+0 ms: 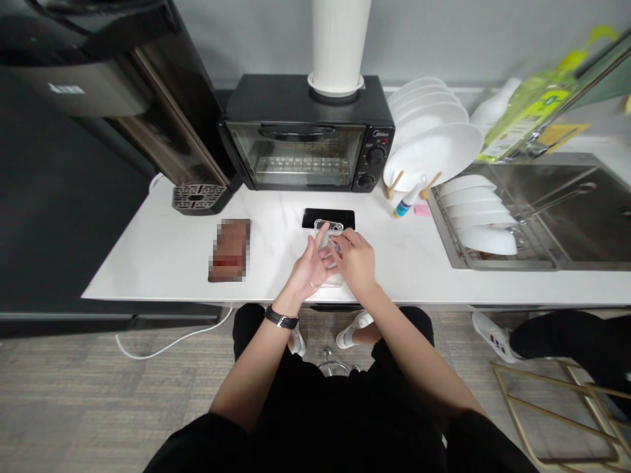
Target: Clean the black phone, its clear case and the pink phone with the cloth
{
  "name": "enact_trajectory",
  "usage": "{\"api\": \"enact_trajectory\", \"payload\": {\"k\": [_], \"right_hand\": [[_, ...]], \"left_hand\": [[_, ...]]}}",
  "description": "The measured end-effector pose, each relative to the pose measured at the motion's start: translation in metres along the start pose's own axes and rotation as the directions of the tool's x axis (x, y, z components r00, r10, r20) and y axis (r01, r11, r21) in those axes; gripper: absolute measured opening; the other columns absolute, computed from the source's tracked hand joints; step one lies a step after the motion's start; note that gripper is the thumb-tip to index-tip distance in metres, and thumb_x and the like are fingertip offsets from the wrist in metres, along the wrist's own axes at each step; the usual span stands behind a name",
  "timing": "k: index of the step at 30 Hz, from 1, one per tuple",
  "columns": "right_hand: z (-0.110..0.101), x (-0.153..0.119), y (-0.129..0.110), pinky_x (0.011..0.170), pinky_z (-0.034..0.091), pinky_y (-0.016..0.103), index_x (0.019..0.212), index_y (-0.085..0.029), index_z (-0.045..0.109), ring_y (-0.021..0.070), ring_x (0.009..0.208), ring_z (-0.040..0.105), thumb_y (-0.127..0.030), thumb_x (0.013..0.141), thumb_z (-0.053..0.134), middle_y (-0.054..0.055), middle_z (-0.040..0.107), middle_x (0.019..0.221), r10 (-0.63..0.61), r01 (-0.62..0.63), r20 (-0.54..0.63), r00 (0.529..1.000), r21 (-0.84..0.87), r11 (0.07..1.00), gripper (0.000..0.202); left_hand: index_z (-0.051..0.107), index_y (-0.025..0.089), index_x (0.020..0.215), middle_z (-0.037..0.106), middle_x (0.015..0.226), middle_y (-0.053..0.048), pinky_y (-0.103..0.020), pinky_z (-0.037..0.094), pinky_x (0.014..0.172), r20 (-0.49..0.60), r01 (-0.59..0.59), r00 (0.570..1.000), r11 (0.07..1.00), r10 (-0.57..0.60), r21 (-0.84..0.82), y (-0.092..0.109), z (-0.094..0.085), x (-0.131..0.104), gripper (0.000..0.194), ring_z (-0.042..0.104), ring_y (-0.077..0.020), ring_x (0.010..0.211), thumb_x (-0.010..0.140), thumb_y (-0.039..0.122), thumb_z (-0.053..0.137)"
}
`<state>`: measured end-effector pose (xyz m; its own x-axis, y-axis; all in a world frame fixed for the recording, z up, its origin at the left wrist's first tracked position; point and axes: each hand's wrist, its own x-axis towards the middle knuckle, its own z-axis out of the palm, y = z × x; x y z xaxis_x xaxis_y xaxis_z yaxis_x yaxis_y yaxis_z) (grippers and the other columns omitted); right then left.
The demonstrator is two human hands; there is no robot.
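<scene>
My left hand (311, 264) is turned palm up over the counter, its fingers stretched out and apart. Close against those fingers is my right hand (357, 259), thumb and fingertips drawn together. Whatever is between them is too small and hidden to make out. Under both hands lies a clear phone case (333, 281), mostly covered by them; its upper end with the camera cutout shows above the fingers. Just behind it a phone (315, 217) with a dark screen rests flat on the white counter, partly overlapped by the case's top end.
A blurred-out brown flat item (231, 249) lies to the left, near a drink dispenser (197, 197). Behind stands a toaster oven (305, 157). To the right are white plates (434, 148), a small blue-and-white tube (403, 207) and a sink (582, 230) with stacked bowls.
</scene>
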<state>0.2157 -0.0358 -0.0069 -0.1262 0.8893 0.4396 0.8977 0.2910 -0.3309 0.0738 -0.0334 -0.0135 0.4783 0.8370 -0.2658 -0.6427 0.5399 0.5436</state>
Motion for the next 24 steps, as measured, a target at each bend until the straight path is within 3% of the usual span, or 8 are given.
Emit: {"api": "enact_trajectory", "payload": {"k": [5, 10, 14, 19, 22, 24], "right_hand": [[0.012, 0.025, -0.005, 0.076, 0.053, 0.034, 0.113, -0.017, 0.08, 0.0214, 0.087, 0.066, -0.022, 0.105, 0.06, 0.008, 0.073, 0.101, 0.055, -0.04, -0.12, 0.991, 0.125, 0.991, 0.022], [0.018, 0.026, -0.015, 0.083, 0.056, 0.033, 0.112, -0.02, 0.081, 0.0204, 0.092, 0.069, -0.02, 0.104, 0.06, 0.007, 0.073, 0.103, -0.006, 0.04, -0.115, 0.993, 0.295, 0.955, 0.022], [0.01, 0.001, -0.018, 0.085, 0.057, 0.033, 0.107, -0.02, 0.081, 0.021, 0.094, 0.07, -0.02, 0.103, 0.062, 0.007, 0.073, 0.1, -0.1, 0.103, -0.026, 0.995, 0.334, 0.937, 0.02], [-0.007, -0.049, -0.016, 0.08, 0.057, 0.033, 0.112, -0.02, 0.079, 0.0207, 0.089, 0.069, -0.02, 0.102, 0.065, 0.006, 0.073, 0.096, -0.264, 0.224, 0.082, 0.961, 0.325, 0.919, 0.017], [-0.017, -0.065, -0.008, 0.081, 0.058, 0.034, 0.112, -0.02, 0.078, 0.0222, 0.092, 0.068, -0.016, 0.1, 0.067, 0.007, 0.074, 0.1, -0.323, 0.291, 0.113, 0.94, 0.235, 0.927, 0.017], [-0.02, -0.063, -0.002, 0.079, 0.057, 0.035, 0.11, -0.019, 0.078, 0.0237, 0.093, 0.067, -0.015, 0.099, 0.068, 0.008, 0.075, 0.102, -0.298, 0.28, 0.128, 0.946, 0.14, 0.95, 0.016]], "left_hand": [[0.042, 0.037, 0.165, 0.076, 0.11, -0.006, -0.035, 0.06, 0.091, -0.077, 0.037, 0.996, 0.999, -0.038, -0.01, -0.004, -0.005, 0.006, 0.061, 0.075, -0.0196, 0.094, 0.11, 0.062, 0.041], [0.046, 0.028, 0.163, 0.077, 0.122, -0.009, -0.033, 0.058, 0.097, -0.106, 0.022, 0.994, 0.996, -0.031, -0.087, -0.007, -0.008, 0.01, 0.057, 0.076, -0.0188, 0.099, 0.115, 0.053, 0.031], [0.043, 0.029, 0.166, 0.076, 0.13, -0.008, -0.029, 0.057, 0.098, -0.08, -0.035, 0.996, 0.995, 0.027, -0.093, -0.003, -0.004, 0.005, 0.055, 0.074, -0.0186, 0.114, 0.115, 0.046, 0.033], [0.035, 0.039, 0.17, 0.076, 0.123, -0.011, -0.035, 0.059, 0.093, -0.006, 0.0, 1.0, 0.998, 0.001, 0.065, -0.001, -0.004, -0.002, 0.073, 0.075, -0.0256, 0.111, 0.104, 0.067, 0.052], [0.033, 0.039, 0.17, 0.075, 0.122, -0.012, -0.034, 0.058, 0.089, 0.01, -0.018, 1.0, 0.997, 0.017, 0.077, -0.002, -0.005, -0.001, 0.078, 0.075, -0.0265, 0.112, 0.102, 0.069, 0.056], [0.032, 0.039, 0.171, 0.075, 0.122, -0.012, -0.031, 0.057, 0.083, 0.017, -0.013, 1.0, 0.998, 0.012, 0.068, -0.002, -0.005, 0.001, 0.078, 0.074, -0.0263, 0.111, 0.102, 0.068, 0.056]]}}
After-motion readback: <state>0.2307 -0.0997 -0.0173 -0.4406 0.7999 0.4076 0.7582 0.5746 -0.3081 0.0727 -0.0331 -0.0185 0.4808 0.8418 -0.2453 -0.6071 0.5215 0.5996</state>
